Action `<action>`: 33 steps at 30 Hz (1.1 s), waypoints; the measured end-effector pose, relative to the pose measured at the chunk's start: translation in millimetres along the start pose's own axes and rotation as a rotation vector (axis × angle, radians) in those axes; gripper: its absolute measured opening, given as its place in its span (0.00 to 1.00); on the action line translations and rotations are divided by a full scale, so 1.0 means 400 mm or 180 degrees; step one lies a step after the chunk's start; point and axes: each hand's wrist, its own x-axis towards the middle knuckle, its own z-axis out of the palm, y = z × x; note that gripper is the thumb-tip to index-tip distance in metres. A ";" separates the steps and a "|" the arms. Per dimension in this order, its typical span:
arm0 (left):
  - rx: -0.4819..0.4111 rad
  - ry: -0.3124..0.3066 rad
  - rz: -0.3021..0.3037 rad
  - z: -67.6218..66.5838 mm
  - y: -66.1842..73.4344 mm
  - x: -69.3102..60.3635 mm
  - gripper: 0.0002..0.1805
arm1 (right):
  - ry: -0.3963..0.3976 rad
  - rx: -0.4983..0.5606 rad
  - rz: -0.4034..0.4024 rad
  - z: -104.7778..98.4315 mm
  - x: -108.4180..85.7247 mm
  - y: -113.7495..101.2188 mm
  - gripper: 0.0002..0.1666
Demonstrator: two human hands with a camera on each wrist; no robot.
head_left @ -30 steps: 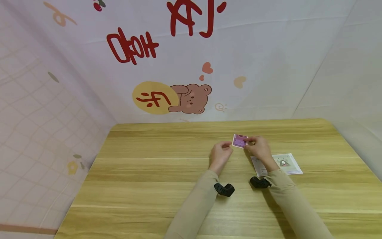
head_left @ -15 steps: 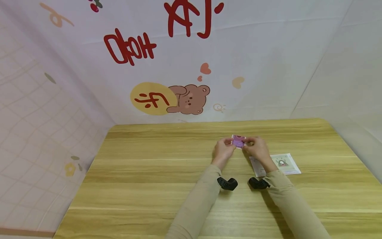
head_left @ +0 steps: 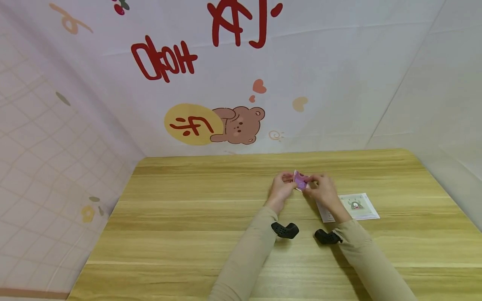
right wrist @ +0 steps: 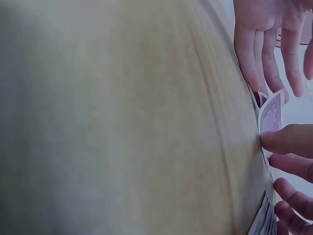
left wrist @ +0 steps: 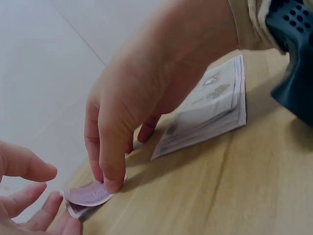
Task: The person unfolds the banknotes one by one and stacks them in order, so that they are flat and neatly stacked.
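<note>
A small piece of purple printed paper with white edges is raised off the table between my two hands. My right hand pinches its right side between thumb and fingers. In the left wrist view the paper looks folded, with its upper layer bowed and a gap between the layers. My left hand is at the paper's left side. Its fairly straight, spread fingers reach the paper's edge in the right wrist view; the exact contact is partly hidden.
A stack of printed white sheets lies on the wooden table, partly behind my right wrist. Black wrist devices are strapped to both forearms. A white cloth wall with red characters and a bear stands behind the table.
My left hand has come in to touch the paper's left side. The paper, flat-looking before, is now tilted and bowed, its right side drawn slightly downward by my right hand.
</note>
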 end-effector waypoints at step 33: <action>-0.0191 -0.0411 0.0753 -0.020 -0.006 -0.062 0.16 | 0.0077 0.1664 -0.0399 -0.016 -0.059 -0.080 0.17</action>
